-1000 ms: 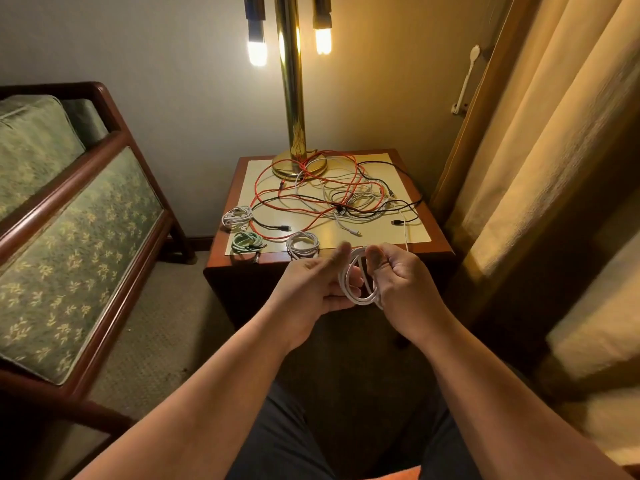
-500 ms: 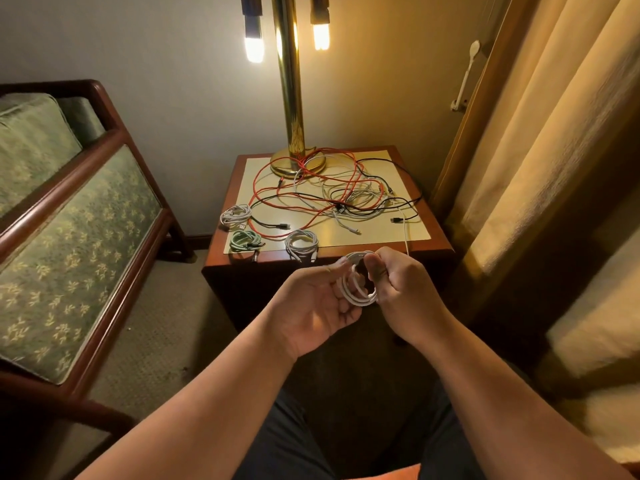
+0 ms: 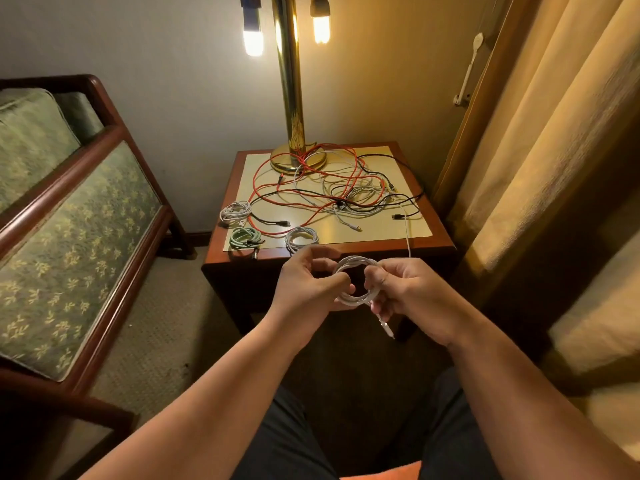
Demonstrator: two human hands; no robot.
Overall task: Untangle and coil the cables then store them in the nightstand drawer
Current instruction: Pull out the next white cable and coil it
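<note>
In front of the nightstand (image 3: 440, 242) I hold a white cable coil (image 3: 356, 263) between both hands. My left hand (image 3: 308, 285) grips its left side and my right hand (image 3: 412, 292) pinches its right side. A loose plug end (image 3: 388, 328) hangs below my right fingers. One white strand (image 3: 408, 233) runs up from the coil onto the tabletop. Three finished coils lie along the front left: a white coil (image 3: 236, 212), a green coil (image 3: 244, 237) and a white-grey coil (image 3: 301, 238). A tangle of red, black and white cables (image 3: 332, 192) covers the middle. The drawer is hidden.
A brass lamp (image 3: 294, 98) with two lit bulbs stands at the back of the nightstand, its base among the cables. A green upholstered wooden sofa (image 3: 69, 237) sits to the left. Curtains (image 3: 540, 133) hang at the right, and carpet lies between sofa and nightstand.
The coil has turned from upright to flatter, facing me. My left hand shifted its grip round the coil's left side, and the plug end now hangs below my right hand.
</note>
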